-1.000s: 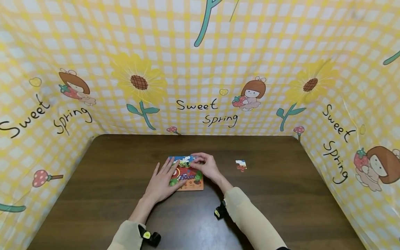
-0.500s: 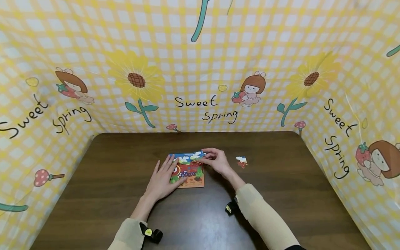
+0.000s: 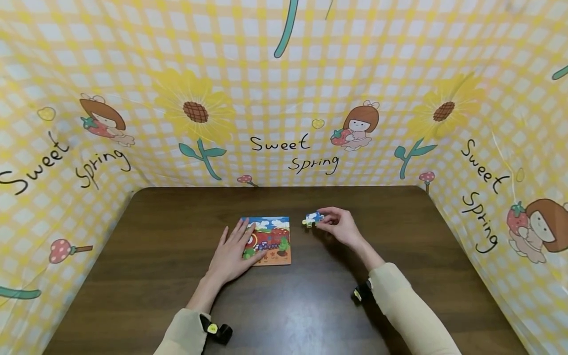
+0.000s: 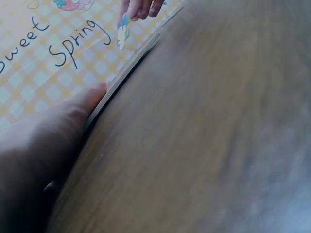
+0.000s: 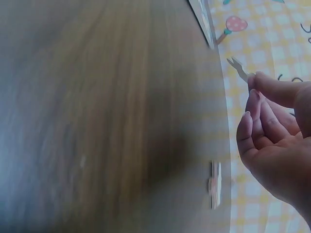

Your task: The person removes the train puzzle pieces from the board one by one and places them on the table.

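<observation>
My left hand lies with spread fingers across the left side of a colourful jigsaw puzzle. The puzzle shows a red vehicle, green plants, and blue sky. To its right, my right hand pinches a blue, white and green puzzle piece between thumb and fingers, above the table. In the right wrist view this puzzle piece appears nearly edge-on, raised off the surface. Another loose piece lies flat on the table there; in the head view my right hand hides it.
The dark wooden table is ringed by yellow-checked cloth walls at the back and sides. Part of the puzzle's thin edge shows at the top of the right wrist view.
My right hand has moved right, away from the puzzle, carrying the pinched piece. It now covers the loose piece on the right in the head view. My left hand stays put.
</observation>
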Demonstrator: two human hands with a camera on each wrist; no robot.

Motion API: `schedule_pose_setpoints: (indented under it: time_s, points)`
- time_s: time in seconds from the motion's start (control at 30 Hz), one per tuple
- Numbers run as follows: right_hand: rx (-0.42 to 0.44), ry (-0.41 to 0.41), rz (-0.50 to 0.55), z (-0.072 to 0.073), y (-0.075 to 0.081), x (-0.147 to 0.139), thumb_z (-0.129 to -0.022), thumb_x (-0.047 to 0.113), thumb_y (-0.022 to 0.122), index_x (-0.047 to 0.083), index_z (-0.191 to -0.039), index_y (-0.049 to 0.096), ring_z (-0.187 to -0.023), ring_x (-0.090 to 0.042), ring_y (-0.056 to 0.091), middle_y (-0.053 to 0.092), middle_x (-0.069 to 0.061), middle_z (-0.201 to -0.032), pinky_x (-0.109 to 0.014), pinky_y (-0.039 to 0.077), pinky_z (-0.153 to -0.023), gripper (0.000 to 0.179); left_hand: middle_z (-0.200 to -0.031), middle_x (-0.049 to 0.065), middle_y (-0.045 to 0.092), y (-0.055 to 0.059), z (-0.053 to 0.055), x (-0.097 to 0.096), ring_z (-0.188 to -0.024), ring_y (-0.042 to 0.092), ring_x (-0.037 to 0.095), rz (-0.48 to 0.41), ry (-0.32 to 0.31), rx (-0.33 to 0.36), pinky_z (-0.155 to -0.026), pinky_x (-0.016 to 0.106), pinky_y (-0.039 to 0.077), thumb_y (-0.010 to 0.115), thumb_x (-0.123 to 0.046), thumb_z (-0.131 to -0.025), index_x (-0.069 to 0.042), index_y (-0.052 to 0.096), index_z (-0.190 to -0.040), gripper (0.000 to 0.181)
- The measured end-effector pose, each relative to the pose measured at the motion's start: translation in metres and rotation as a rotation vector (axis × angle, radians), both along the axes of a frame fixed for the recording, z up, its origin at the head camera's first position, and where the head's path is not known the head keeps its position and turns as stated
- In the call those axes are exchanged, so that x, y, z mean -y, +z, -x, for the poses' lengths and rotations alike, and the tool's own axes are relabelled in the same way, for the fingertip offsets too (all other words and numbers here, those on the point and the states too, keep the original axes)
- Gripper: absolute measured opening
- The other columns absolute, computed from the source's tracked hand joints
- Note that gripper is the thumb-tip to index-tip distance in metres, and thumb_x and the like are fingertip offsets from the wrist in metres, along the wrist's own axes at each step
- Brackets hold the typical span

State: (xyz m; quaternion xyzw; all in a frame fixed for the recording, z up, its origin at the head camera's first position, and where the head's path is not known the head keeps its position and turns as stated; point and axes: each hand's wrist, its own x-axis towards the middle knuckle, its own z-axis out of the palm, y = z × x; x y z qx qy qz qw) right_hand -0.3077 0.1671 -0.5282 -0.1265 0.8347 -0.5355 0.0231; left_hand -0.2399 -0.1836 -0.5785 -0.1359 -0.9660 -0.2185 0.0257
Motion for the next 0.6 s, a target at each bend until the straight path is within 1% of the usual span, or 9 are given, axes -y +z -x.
schedule_pose_setpoints:
  time_s: [0.13, 0.23, 0.33, 0.47, 0.57, 0.6]
  points:
    - [0.007, 0.004, -0.026, -0.002, -0.001, -0.012, -0.095, -0.002, 0.083, -0.008, -0.131, 0.074, -0.074, -0.005, 0.065, 0.081, -0.027, -0.096, -0.019, 0.052, -0.062, 0.038, -0.185, 0.009, 0.023, 0.002, 0.0, -0.001, -0.174, 0.017, 0.031, 0.004, -0.004, 0.008, -0.14, 0.067, 0.007, 0.064, -0.073, -0.1, -0.018, 0.033, -0.175, 0.098]
    - [0.013, 0.011, -0.047, -0.003, -0.001, -0.019, -0.094, -0.003, 0.083, -0.009, -0.13, 0.073, -0.071, -0.005, 0.063, 0.081, -0.027, -0.095, -0.02, 0.051, -0.059, 0.038, -0.185, 0.01, 0.023, 0.002, 0.0, -0.001, -0.174, 0.017, 0.032, 0.009, -0.003, 0.011, -0.14, 0.067, 0.007, 0.064, -0.073, -0.1, -0.018, 0.034, -0.175, 0.098]
    - [0.007, 0.016, -0.083, -0.004, -0.001, -0.024, -0.094, -0.002, 0.084, -0.008, -0.129, 0.074, -0.072, -0.005, 0.063, 0.081, -0.025, -0.094, -0.02, 0.05, -0.061, 0.037, -0.185, 0.011, 0.024, 0.002, 0.0, 0.0, -0.174, 0.018, 0.032, 0.009, -0.002, 0.009, -0.14, 0.067, 0.007, 0.064, -0.073, -0.1, -0.017, 0.034, -0.174, 0.098]
    - [-0.037, 0.035, -0.153, -0.005, -0.001, -0.027, -0.092, 0.0, 0.086, -0.007, -0.127, 0.075, -0.074, -0.007, 0.064, 0.082, -0.02, -0.091, -0.019, 0.049, -0.063, 0.037, -0.185, 0.01, 0.024, 0.002, 0.0, 0.0, -0.174, 0.017, 0.032, 0.0, 0.003, 0.018, -0.14, 0.067, 0.007, 0.064, -0.073, -0.1, -0.017, 0.034, -0.174, 0.098]
    - [-0.092, 0.04, -0.206, -0.005, -0.002, -0.029, -0.091, 0.002, 0.087, -0.006, -0.126, 0.076, -0.074, -0.012, 0.065, 0.08, -0.018, -0.09, -0.02, 0.05, -0.064, 0.037, -0.185, 0.01, 0.024, 0.003, 0.0, 0.0, -0.174, 0.017, 0.032, -0.004, 0.002, 0.02, -0.14, 0.067, 0.007, 0.065, -0.072, -0.1, -0.017, 0.034, -0.175, 0.098]
    - [-0.116, 0.038, -0.227, -0.006, -0.002, -0.03, -0.091, 0.003, 0.088, -0.005, -0.125, 0.077, -0.077, -0.014, 0.065, 0.079, -0.017, -0.092, -0.022, 0.051, -0.065, 0.036, -0.185, 0.011, 0.024, 0.002, 0.0, 0.0, -0.174, 0.017, 0.032, -0.004, 0.001, 0.018, -0.14, 0.066, 0.007, 0.065, -0.072, -0.1, -0.017, 0.034, -0.175, 0.098]
